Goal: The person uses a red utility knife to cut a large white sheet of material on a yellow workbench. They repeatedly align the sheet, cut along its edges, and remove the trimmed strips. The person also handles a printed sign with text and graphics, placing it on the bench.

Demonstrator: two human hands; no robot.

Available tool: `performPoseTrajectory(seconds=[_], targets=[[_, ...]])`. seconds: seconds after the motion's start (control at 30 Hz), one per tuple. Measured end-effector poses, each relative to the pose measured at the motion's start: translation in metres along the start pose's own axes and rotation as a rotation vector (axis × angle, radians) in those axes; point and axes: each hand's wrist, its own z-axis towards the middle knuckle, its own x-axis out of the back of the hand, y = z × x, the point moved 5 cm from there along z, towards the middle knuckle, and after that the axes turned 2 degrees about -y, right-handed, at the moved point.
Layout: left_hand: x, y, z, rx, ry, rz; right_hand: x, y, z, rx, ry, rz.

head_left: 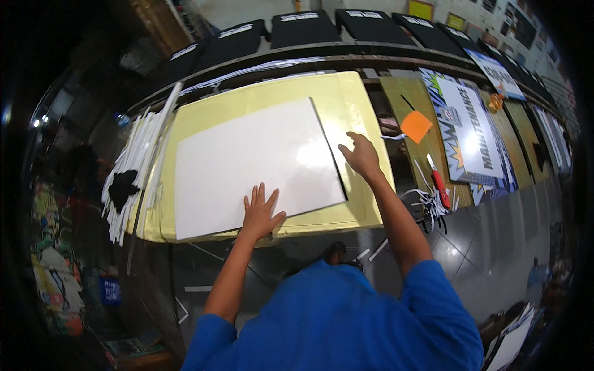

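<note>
White board: lying on yellow surface | Left hand: resting flat at board's 6 o'clock, grasping nothing | Right hand: extending at 3 o'clock, released | Sign: displaying dark capitals, farther 3 o'clock

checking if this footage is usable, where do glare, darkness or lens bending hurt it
Head view: glare washes out part of the white board, right of its middle; head view: the left side and rim sink into darkness, hiding detail; head view: the row of black cloths arcs, fisheye-style; head view: both hands read clearly.
</note>
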Motion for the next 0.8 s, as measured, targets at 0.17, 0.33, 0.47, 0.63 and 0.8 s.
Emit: performPoseTrajectory(seconds=[0.17, 0.33, 0.47, 0.63, 0.8], targets=[[-0.005, 0.001, 0.013, 0.035, -0.098, 0.059, 0.123, 0.113, -0.057, -0.054, 0.468, -0.22], [0.017, 0.003, 0.042, -0.028, -0.037, 0.014, 0.18, 0.207, -0.09, -0.549, 0.168, -0.488], [0.03, -0.014, 0.087, -0.12, 0.109, -0.013, 0.163, 0.215, -0.097, -0.495, 0.225, -0.6], [0.034, -0.029, 0.177, -0.232, 0.145, 0.014, 0.177, 0.217, -0.085, -0.46, 0.36, -0.537], [0.032, -0.022, 0.262, -0.269, 0.11, 0.059, 0.191, 0.132, -0.019, -0.147, 0.539, -0.363]])
